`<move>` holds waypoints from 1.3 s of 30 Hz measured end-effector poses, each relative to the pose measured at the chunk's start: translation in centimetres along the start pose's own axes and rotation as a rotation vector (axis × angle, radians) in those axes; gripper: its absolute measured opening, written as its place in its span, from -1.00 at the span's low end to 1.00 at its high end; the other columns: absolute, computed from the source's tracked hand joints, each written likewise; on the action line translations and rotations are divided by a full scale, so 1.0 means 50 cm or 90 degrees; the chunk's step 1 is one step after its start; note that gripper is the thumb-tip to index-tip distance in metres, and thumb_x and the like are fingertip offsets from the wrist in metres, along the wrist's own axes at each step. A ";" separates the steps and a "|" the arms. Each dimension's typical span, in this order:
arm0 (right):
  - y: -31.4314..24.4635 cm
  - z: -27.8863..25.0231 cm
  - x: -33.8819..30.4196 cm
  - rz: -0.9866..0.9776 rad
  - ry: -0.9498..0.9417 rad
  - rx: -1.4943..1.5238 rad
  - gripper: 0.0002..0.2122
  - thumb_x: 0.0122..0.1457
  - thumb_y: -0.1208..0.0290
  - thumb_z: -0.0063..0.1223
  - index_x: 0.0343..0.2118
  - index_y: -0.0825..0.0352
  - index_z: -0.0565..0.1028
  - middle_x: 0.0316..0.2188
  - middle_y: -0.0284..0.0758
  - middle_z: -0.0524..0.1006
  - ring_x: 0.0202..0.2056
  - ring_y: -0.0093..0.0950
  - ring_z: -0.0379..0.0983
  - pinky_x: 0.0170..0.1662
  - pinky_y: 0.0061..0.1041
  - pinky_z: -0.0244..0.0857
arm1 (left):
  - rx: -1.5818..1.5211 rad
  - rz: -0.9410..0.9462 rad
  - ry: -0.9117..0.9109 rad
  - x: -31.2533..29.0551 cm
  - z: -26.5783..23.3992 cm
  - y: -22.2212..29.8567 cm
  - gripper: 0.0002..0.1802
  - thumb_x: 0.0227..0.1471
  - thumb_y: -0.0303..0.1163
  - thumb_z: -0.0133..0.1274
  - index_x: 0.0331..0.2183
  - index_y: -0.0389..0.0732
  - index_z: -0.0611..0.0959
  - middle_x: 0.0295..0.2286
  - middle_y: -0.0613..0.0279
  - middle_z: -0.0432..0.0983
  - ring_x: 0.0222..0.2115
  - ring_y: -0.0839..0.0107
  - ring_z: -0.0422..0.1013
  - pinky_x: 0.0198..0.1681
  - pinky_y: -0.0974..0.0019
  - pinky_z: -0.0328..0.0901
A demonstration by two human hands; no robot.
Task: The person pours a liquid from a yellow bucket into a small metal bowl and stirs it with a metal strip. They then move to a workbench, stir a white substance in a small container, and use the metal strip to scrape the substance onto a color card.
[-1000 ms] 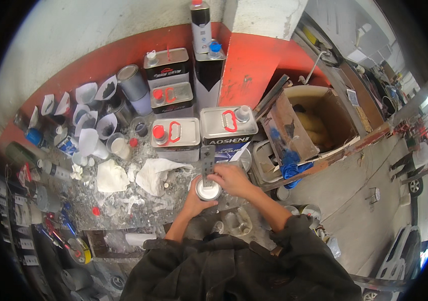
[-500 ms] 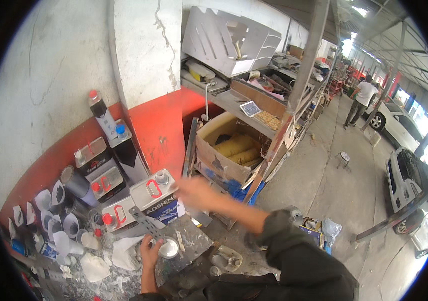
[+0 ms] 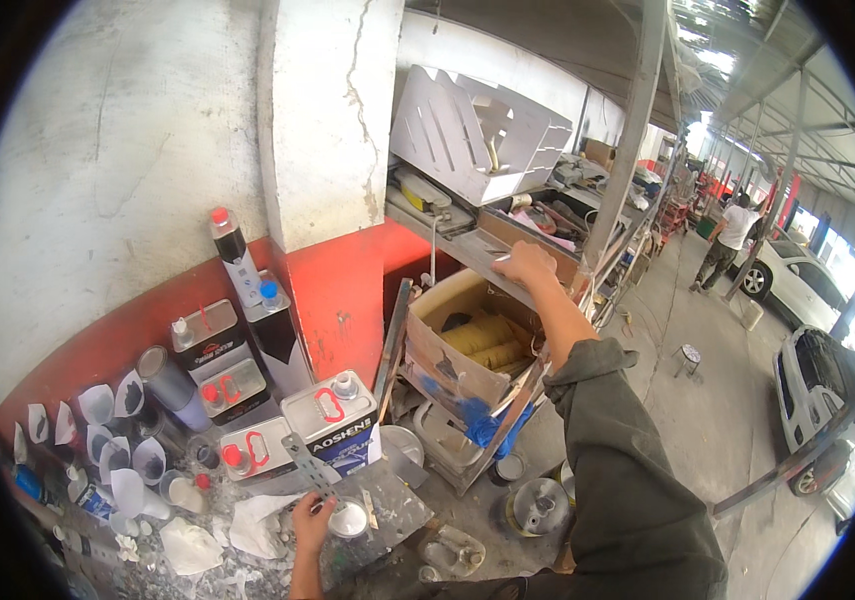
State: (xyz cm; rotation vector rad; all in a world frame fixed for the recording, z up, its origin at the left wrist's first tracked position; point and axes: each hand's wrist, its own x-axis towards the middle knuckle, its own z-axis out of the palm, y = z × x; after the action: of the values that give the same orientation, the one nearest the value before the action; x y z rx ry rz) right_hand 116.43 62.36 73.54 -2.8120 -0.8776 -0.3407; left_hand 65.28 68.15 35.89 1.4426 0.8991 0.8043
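Observation:
My left hand is low at the worktable, its fingers pinching the lower end of a flat grey strip with holes. Right beside those fingers stands a small round cup of white stuff. Out over the edge of a shelf, my stretched right hand has its fingers drawn together; what they hold, if anything, I cannot make out. Behind the strip are a large rectangular metal can with a red handle and a lower can with a red cap.
Beneath the shelf is an open box of yellow rolls. More cans, a bottle and several paper cones crowd the left. A metal pail stands on the floor. Far right, a person walks near parked cars.
My right hand has gone from beside the large metal can up and away to the shelf edge. The left hand stays by the cup with the strip. The view has shifted slightly.

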 end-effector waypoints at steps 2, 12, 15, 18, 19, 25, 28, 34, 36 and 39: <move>0.011 0.010 0.005 -0.024 -0.015 0.000 -0.58 0.08 0.07 0.20 -0.14 0.32 0.64 -0.11 -0.08 0.63 -0.06 -0.15 0.59 -0.01 -0.19 0.45 | 0.017 0.000 0.002 0.001 -0.005 -0.001 -0.77 0.02 -0.47 0.28 -0.26 -0.37 0.67 -0.35 0.25 0.60 -0.34 0.54 0.47 -0.25 0.40 0.38; 0.045 -0.012 0.053 -0.156 0.170 -0.111 -0.77 0.16 0.25 0.13 -0.30 0.32 0.66 -0.30 -0.03 0.65 -0.23 -0.09 0.62 -0.12 -0.15 0.49 | 0.019 0.002 0.005 -0.004 0.002 -0.004 -0.76 0.03 -0.48 0.27 -0.26 -0.41 0.65 -0.37 0.22 0.61 -0.33 0.51 0.50 -0.23 0.40 0.40; 0.038 -0.025 0.054 -0.161 0.130 -0.056 -0.73 0.12 0.17 0.22 -0.28 0.27 0.68 -0.32 -0.04 0.64 -0.22 -0.08 0.61 -0.11 -0.13 0.47 | 0.024 -0.022 -0.001 -0.003 0.003 0.006 -0.75 0.03 -0.48 0.27 -0.25 -0.41 0.65 -0.37 0.21 0.61 -0.32 0.50 0.51 -0.22 0.40 0.40; 0.047 -0.036 0.061 -0.136 0.051 -0.041 -0.68 0.06 0.14 0.29 -0.24 0.28 0.67 -0.28 -0.07 0.65 -0.18 -0.10 0.61 -0.10 -0.15 0.48 | 0.030 -0.018 -0.007 0.001 0.012 0.006 -0.74 0.04 -0.47 0.27 -0.22 -0.41 0.65 -0.36 0.20 0.62 -0.31 0.50 0.51 -0.22 0.39 0.40; 0.057 -0.020 0.074 -0.123 0.049 -0.074 -0.66 0.01 0.14 0.33 -0.22 0.28 0.66 -0.25 -0.10 0.66 -0.16 -0.11 0.61 -0.09 -0.16 0.48 | 0.036 -0.017 -0.007 0.001 0.015 0.009 -0.73 0.04 -0.48 0.27 -0.21 -0.41 0.66 -0.35 0.20 0.62 -0.31 0.50 0.51 -0.22 0.39 0.40; 0.070 -0.019 0.091 -0.103 -0.231 -0.317 -0.52 -0.18 0.28 0.51 -0.13 0.32 0.65 -0.16 -0.20 0.67 -0.12 -0.23 0.63 -0.13 -0.21 0.52 | 0.014 -0.019 0.003 -0.005 0.014 0.000 -0.73 0.03 -0.48 0.25 -0.20 -0.41 0.67 -0.35 0.19 0.63 -0.32 0.49 0.51 -0.22 0.39 0.40; 0.093 -0.010 0.113 -0.076 -0.314 -0.312 -0.51 -0.15 0.30 0.52 -0.10 0.34 0.63 -0.13 -0.18 0.66 -0.12 -0.23 0.63 -0.13 -0.21 0.52 | 0.001 -0.012 -0.003 -0.002 0.019 -0.008 -0.74 0.03 -0.49 0.25 -0.21 -0.41 0.67 -0.35 0.19 0.63 -0.32 0.48 0.51 -0.23 0.38 0.40; 0.187 0.065 0.096 -0.232 -0.058 -0.201 -0.73 0.02 0.38 0.31 -0.20 0.35 0.63 -0.26 -0.12 0.67 -0.23 -0.19 0.63 -0.23 -0.15 0.50 | 0.002 -0.019 0.000 -0.005 0.036 0.004 -0.77 0.02 -0.48 0.24 -0.26 -0.40 0.66 -0.40 0.23 0.60 -0.38 0.48 0.48 -0.26 0.37 0.39; 0.219 0.092 0.065 -0.388 0.247 -0.060 -0.86 0.09 0.42 0.15 -0.32 0.34 0.62 -0.35 -0.14 0.65 -0.34 -0.21 0.61 -0.32 -0.18 0.45 | -0.044 0.011 -0.007 0.009 0.044 -0.013 -0.79 0.04 -0.46 0.23 -0.30 -0.40 0.65 -0.42 0.21 0.59 -0.42 0.48 0.44 -0.29 0.36 0.37; 0.159 0.062 0.072 -0.279 0.096 -0.085 -0.88 0.14 0.45 0.04 -0.36 0.30 0.61 -0.34 -0.21 0.65 -0.39 -0.30 0.59 -0.38 -0.28 0.42 | -0.020 0.089 -0.009 0.034 0.014 -0.084 -0.77 0.06 -0.47 0.22 -0.50 -0.34 0.51 -0.53 0.31 0.45 -0.46 0.57 0.26 -0.39 0.39 0.22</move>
State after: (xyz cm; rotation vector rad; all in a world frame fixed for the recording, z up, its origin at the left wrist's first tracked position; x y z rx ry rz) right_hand 124.43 58.57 70.73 -2.6381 -1.4791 -0.6831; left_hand 66.39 69.37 31.62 1.4948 0.7778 0.9067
